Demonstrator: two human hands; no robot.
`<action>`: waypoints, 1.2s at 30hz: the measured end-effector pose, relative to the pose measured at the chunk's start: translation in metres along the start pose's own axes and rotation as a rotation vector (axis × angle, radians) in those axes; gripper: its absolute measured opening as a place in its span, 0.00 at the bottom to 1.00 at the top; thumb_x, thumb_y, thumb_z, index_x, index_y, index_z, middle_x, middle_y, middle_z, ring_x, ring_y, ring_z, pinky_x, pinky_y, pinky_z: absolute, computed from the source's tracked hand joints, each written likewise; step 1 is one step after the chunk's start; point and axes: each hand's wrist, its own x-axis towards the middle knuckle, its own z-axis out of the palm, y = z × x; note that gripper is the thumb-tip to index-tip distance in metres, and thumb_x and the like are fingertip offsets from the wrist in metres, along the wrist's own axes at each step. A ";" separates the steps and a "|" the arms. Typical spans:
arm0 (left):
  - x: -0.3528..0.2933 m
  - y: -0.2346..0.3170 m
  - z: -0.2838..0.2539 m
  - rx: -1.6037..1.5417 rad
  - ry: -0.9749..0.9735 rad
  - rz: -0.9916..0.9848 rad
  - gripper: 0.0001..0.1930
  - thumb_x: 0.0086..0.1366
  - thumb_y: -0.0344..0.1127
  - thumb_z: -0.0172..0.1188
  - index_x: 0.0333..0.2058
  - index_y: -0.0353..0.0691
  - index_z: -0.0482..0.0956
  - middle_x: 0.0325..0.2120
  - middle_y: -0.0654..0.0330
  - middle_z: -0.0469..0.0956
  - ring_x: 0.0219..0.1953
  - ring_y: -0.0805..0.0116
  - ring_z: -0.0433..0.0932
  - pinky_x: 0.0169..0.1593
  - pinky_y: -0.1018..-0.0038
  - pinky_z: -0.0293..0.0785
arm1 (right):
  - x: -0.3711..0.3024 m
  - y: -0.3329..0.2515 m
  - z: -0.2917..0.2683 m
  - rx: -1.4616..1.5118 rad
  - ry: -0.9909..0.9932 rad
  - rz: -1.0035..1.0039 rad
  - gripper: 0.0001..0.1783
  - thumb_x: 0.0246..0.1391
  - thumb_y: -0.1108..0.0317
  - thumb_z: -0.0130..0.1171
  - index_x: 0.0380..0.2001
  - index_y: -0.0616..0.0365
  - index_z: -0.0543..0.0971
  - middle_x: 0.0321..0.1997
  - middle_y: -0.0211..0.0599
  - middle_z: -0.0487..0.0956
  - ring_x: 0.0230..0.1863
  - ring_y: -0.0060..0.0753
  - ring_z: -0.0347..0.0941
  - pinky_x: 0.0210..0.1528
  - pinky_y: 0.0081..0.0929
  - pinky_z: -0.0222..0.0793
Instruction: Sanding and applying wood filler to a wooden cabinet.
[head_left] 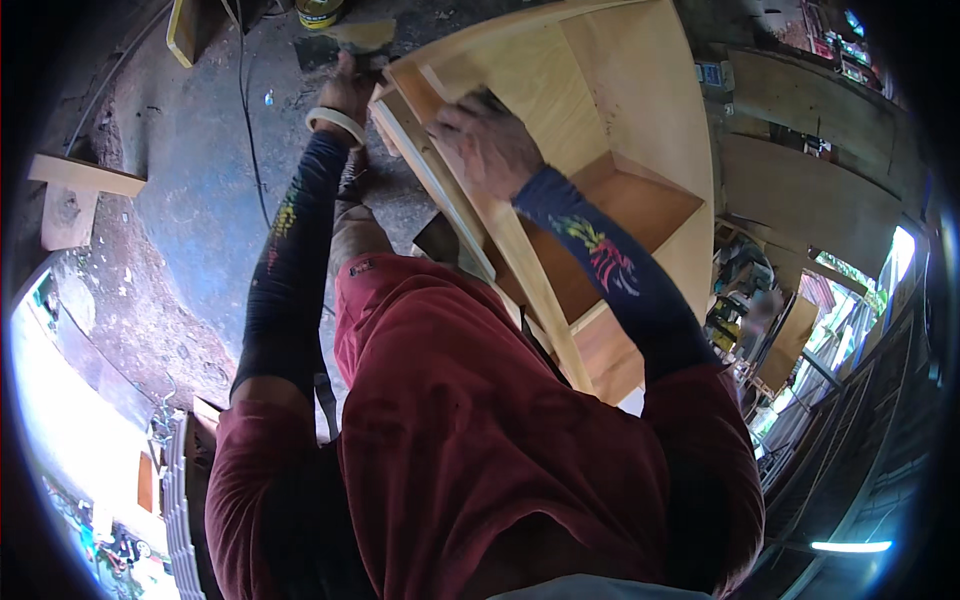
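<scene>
A pale wooden cabinet carcass [640, 95] with an open front and a reddish-brown inner panel stands tilted before me. My right hand [485, 145], smeared by motion, is bent over the cabinet's front edge strip [540, 300], close to its far end. A small dark thing shows at its fingertips, too blurred to name. Beyond the cabinet's far left corner is my left hand [345, 95], its fingers closed beside a flat dark and tan piece [360, 38]; what they grip is unclear. A cream ring [337, 124] circles my left wrist.
A yellow tin [320, 12] stands on the stained concrete floor [190, 200] at the far side. A dark cable [250, 130] runs along the floor. Wooden offcuts [85, 185] lie at left. Boards [810, 170] and clutter line the right side.
</scene>
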 end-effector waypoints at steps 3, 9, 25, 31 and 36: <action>-0.021 0.002 0.026 -0.140 0.072 -0.099 0.31 0.78 0.57 0.43 0.66 0.36 0.67 0.61 0.50 0.76 0.59 0.50 0.76 0.63 0.63 0.70 | -0.077 -0.018 0.027 0.015 -0.003 0.076 0.21 0.55 0.69 0.54 0.52 0.54 0.81 0.53 0.34 0.78 0.60 0.42 0.71 0.60 0.36 0.72; 0.061 -0.031 -0.064 0.811 0.170 0.101 0.34 0.76 0.61 0.44 0.61 0.35 0.73 0.51 0.51 0.83 0.48 0.54 0.82 0.52 0.63 0.77 | -0.152 -0.037 0.016 0.093 0.030 0.006 0.24 0.49 0.74 0.56 0.52 0.55 0.80 0.54 0.34 0.77 0.57 0.44 0.72 0.57 0.38 0.74; 0.027 -0.039 -0.007 0.432 0.099 0.032 0.28 0.80 0.53 0.41 0.62 0.33 0.70 0.58 0.50 0.78 0.59 0.56 0.77 0.63 0.69 0.72 | -0.016 0.034 0.003 -0.098 0.258 0.234 0.21 0.51 0.74 0.54 0.51 0.58 0.78 0.56 0.39 0.73 0.57 0.54 0.69 0.60 0.46 0.68; 0.030 -0.023 -0.027 -0.066 0.077 0.021 0.28 0.80 0.52 0.43 0.64 0.34 0.67 0.59 0.49 0.76 0.59 0.52 0.76 0.66 0.65 0.70 | 0.067 0.025 -0.018 0.125 -0.117 0.091 0.25 0.49 0.72 0.57 0.54 0.56 0.79 0.52 0.35 0.76 0.56 0.45 0.71 0.60 0.39 0.71; 0.049 -0.041 -0.044 0.106 0.019 0.102 0.29 0.77 0.57 0.46 0.55 0.36 0.78 0.43 0.54 0.86 0.45 0.57 0.82 0.53 0.65 0.77 | -0.050 0.008 0.020 0.032 0.006 -0.024 0.22 0.51 0.71 0.56 0.52 0.54 0.81 0.51 0.33 0.78 0.57 0.41 0.73 0.61 0.36 0.72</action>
